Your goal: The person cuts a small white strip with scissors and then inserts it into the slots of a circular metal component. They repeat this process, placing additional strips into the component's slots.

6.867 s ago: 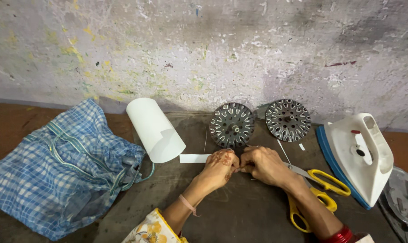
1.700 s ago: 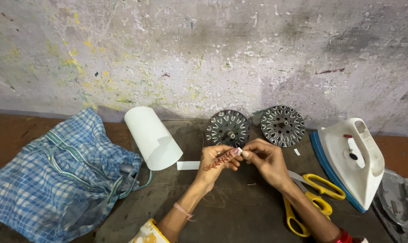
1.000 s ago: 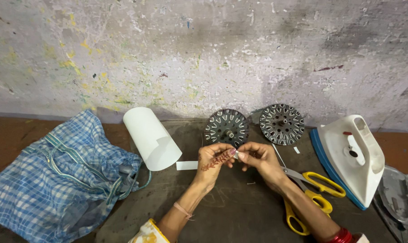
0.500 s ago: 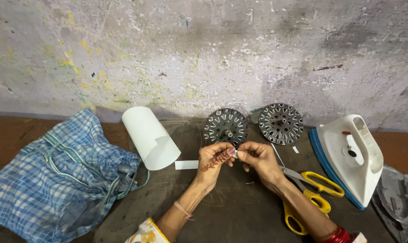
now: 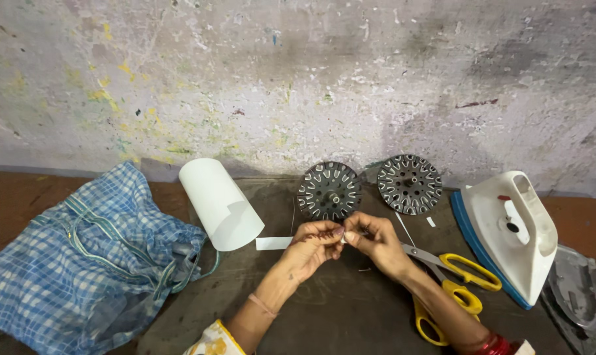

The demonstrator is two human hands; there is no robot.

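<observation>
far left: blue checked cloth bag (image 5: 81, 263) lies slumped on the counter (image 5: 337, 315), zip edge and cord handles showing, mouth toward the middle.
left of centre: white paper roll (image 5: 217, 204) lies on its side, just beside the bag, open end facing the viewer; loose flap visible on its surface.
paper strip: small white strip (image 5: 273, 243) flat on the counter, between the roll and the left hand, near both.
left hand: left hand (image 5: 314, 242) raised a little above the counter, fingers curled in, thumb and fingertips pinched on a small pale piece (image 5: 343, 238) (too small to tell what it is).
small piece: sits right where the two hands meet, in front of the near disc, above the dark counter.
right hand: right hand (image 5: 375, 243) touching the left at the fingertips, grip pinched shut on the same small pale piece; forearm runs down to the lower right, red bangles at the wrist.
near disc: round slotted metal disc (image 5: 329, 191) propped near the wall, just behind the hands.
far disc: second slotted metal disc (image 5: 409, 185) right of the first, just beside it, also propped up (whether they touch I cannot tell).
scissors: yellow-handled scissors (image 5: 452, 289) lie on the counter partly under the right forearm, blades pointing up-left.
iron: white and blue clothes iron (image 5: 508, 233) lies right of the scissors, near them.
far right: grey metal soleplate-like piece (image 5: 584, 296) at the frame edge, just beside the iron.
backdrop: stained plaster wall (image 5: 298, 79).
</observation>
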